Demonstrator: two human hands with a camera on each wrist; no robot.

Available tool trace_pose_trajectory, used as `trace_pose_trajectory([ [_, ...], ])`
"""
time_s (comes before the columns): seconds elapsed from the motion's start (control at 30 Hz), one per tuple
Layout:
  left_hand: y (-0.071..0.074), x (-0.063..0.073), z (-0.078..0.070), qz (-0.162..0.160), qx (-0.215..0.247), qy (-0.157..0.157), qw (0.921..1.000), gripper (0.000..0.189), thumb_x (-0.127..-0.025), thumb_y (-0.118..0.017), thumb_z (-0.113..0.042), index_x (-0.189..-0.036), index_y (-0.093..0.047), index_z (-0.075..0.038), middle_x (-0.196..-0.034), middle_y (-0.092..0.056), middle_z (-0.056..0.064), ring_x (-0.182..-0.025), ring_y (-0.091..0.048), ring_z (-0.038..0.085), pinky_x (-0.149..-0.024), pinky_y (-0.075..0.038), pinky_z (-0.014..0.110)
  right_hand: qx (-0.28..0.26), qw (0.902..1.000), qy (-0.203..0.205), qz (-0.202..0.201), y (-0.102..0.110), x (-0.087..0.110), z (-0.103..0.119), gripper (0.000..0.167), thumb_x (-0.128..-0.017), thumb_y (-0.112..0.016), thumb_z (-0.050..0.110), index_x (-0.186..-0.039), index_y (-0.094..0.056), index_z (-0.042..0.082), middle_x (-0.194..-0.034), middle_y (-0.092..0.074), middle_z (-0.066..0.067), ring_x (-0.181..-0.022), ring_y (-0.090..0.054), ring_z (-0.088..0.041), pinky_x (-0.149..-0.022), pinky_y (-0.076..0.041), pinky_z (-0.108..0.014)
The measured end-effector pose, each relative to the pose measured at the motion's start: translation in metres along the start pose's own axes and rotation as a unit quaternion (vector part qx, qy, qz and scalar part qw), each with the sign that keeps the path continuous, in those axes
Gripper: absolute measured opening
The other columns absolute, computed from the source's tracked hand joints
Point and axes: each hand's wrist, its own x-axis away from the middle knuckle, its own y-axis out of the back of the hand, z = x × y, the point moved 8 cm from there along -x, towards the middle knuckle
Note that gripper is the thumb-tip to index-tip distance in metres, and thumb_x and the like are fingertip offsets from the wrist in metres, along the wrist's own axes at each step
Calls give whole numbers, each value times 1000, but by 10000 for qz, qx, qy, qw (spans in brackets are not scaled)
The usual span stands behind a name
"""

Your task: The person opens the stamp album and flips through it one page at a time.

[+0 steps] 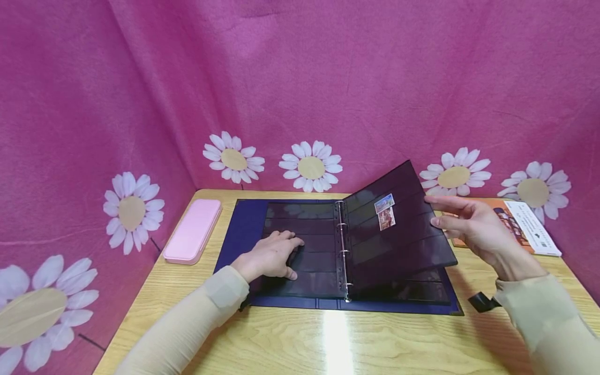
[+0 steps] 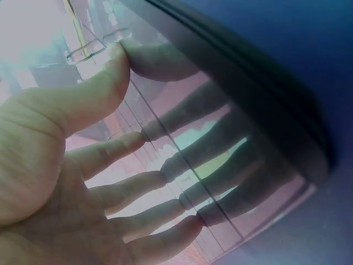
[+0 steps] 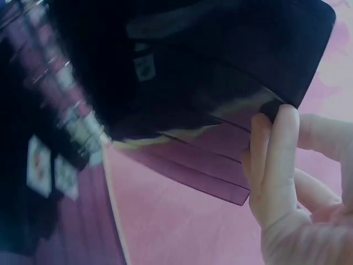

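Note:
A dark blue ring-binder stamp album (image 1: 239,224) lies spread on the table, its metal rings (image 1: 344,252) along the middle. My right hand (image 1: 478,229) pinches the outer edge of a black pocket page (image 1: 408,250) between thumb and fingers, holding it tilted up above the right side. Two small stamps (image 1: 385,211) sit near the middle of that page, one above the other. On the flat left page (image 1: 319,260) rests my left hand (image 1: 272,255), fingers spread. In the left wrist view, its fingertips touch the glossy page, which mirrors them.
A pink case (image 1: 193,232) lies left of the album. An orange and white booklet (image 1: 534,229) is at the right, partly behind my right hand. Below my right cuff is a small black object (image 1: 482,302). Pink cloth (image 1: 356,94) with daisies hangs behind the wooden table (image 1: 262,338).

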Motion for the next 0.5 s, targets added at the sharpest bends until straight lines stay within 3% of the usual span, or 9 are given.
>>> trace_pose_trajectory([
  [0.23, 1, 1, 0, -35, 71, -14, 10000, 84, -90, -95, -39, -163, -58, -21, -173, -52, 14, -156, -50, 38, -126, -51, 59, -753, 9963, 295, 275, -31, -12, 23, 52, -106, -62, -14, -141, -79, 20, -132, -81, 9, -91, -74, -3, -67, -61, -17],
  [0.3, 1, 1, 0, -45, 99, -16, 9999, 84, -90, -95, -39, -163, -58, -21, -173, -52, 14, -157, -50, 38, -126, -51, 60, -887, 9952, 301, 299, -41, -16, 27, 51, -106, -62, -14, -140, -80, 20, -133, -81, 8, -93, -74, -4, -71, -62, -17],
  [0.5, 0, 3, 3, -57, 209, -53, 9998, 83, -90, -95, -38, -164, -58, -21, -175, -49, 14, -159, -48, 38, -127, -50, 61, -1077, 9919, 518, 433, -67, -25, 34, 51, -106, -62, -14, -139, -81, 20, -129, -82, 6, -84, -73, -3, -68, -62, -17],
])
